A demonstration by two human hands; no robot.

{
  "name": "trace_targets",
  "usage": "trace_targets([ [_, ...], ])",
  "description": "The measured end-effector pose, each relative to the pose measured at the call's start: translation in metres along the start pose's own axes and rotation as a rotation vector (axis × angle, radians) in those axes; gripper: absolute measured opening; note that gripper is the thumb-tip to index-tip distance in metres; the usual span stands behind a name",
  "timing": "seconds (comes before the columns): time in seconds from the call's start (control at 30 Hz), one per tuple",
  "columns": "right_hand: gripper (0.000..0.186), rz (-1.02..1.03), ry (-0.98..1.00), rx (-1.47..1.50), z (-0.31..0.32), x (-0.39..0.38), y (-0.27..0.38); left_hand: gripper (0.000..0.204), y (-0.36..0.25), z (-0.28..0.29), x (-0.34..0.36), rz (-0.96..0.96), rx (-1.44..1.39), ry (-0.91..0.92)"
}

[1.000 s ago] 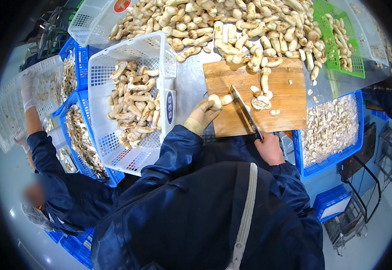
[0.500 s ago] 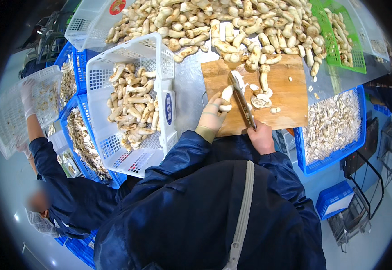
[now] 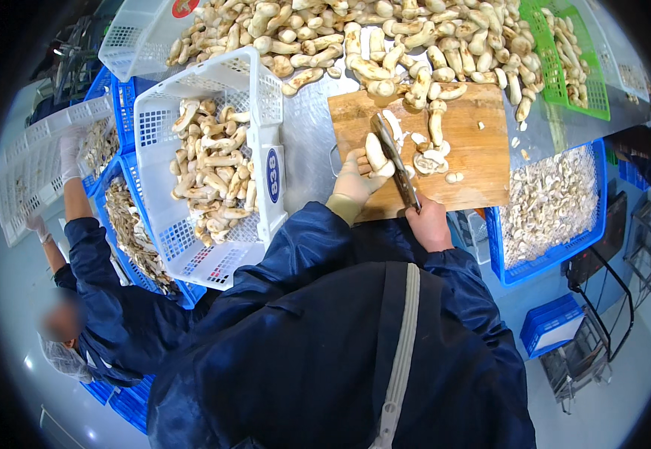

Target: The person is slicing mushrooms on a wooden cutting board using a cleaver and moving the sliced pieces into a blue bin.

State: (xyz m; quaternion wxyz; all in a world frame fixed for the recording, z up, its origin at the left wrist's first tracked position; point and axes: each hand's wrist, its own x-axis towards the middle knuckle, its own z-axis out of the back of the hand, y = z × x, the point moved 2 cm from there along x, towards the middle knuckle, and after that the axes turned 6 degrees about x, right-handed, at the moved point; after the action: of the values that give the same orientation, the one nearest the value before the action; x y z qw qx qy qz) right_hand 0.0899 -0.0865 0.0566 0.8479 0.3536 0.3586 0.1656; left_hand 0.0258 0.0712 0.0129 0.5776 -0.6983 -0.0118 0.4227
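My gloved left hand is closed round a pale mushroom at the left side of a wooden cutting board. In my bare right hand is the handle of a knife, its blade slanting up and to the left across the board. The blade lies close along the right side of the held mushroom; whether they touch I cannot tell. Right of the blade lie white cut pieces and a long whole mushroom. A few small bits are scattered farther right.
A large mushroom heap covers the steel table behind the board. Left stands a white crate of mushrooms; right, a blue crate of cut pieces. A green basket is far right. At left, a co-worker handles a white mesh crate.
The mushroom in my left hand has turned, its upper end now leaning left. My knife stays beside it. The co-worker's arms and mesh crate have shifted. The whole view has moved slightly.
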Motion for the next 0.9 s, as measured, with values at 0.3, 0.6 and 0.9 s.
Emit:
trace_targets([
  [0.3, 0.029, 0.052, -0.100, -0.009, 0.024, -0.016, 0.010, 0.057, -0.001, -0.012, 0.005, 0.028, 0.152, -0.121],
  [0.6, 0.040, 0.062, 0.035, -0.339, 0.033, -0.065, 0.024, 0.037, 0.022, -0.029, 0.022, 0.257, -0.992, -0.012],
  [0.9, 0.022, 0.068, -0.085, -0.268, 0.003, -0.013, 0.000, 0.056, 0.001, -0.024, 0.011, 0.090, 0.293, -0.119],
])
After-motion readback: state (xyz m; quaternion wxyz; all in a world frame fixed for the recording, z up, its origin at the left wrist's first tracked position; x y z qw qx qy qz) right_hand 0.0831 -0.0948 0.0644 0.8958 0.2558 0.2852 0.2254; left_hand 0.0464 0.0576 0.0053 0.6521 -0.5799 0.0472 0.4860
